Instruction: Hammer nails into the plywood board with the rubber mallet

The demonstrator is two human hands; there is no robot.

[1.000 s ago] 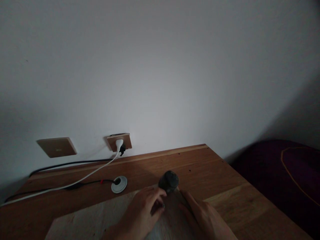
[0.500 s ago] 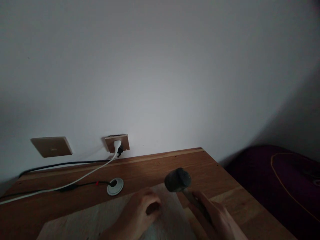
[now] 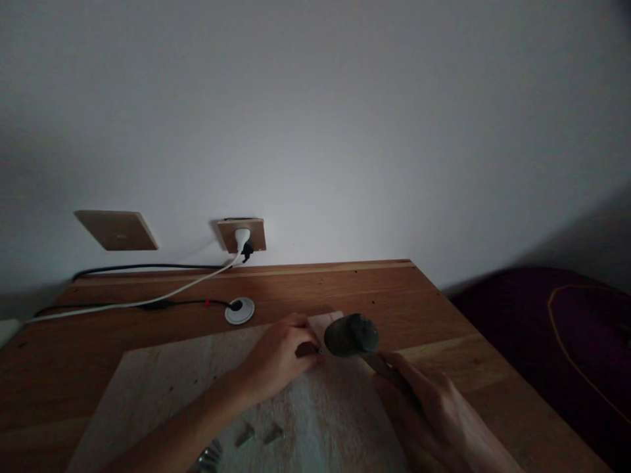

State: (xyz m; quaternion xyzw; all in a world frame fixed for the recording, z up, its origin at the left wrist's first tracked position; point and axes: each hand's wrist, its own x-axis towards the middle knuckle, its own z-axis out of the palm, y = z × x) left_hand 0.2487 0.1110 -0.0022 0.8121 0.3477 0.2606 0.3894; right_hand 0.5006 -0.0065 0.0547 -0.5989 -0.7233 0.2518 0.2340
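Observation:
A pale wooden board (image 3: 172,384) lies on a brown wooden desk (image 3: 345,289). My left hand (image 3: 279,358) rests on the board near its far corner, fingers pinched on something small I cannot make out. My right hand (image 3: 434,414) is wrapped round the handle of a hammer; the dark hammer head (image 3: 351,335) hangs just right of my left fingertips, close above the board. Two small pale pieces (image 3: 259,433) lie on the board by my left forearm.
A white cable (image 3: 148,301) runs from a wall socket (image 3: 241,234) across the desk's back. A black cable enters a round grey grommet (image 3: 239,311). A blank wall plate (image 3: 117,230) sits left. A dark purple surface (image 3: 552,341) lies beyond the desk's right edge.
The camera has tilted down, showing more of the board. The hammer head rose off the board half a second ago and has come back down beside my left fingers.

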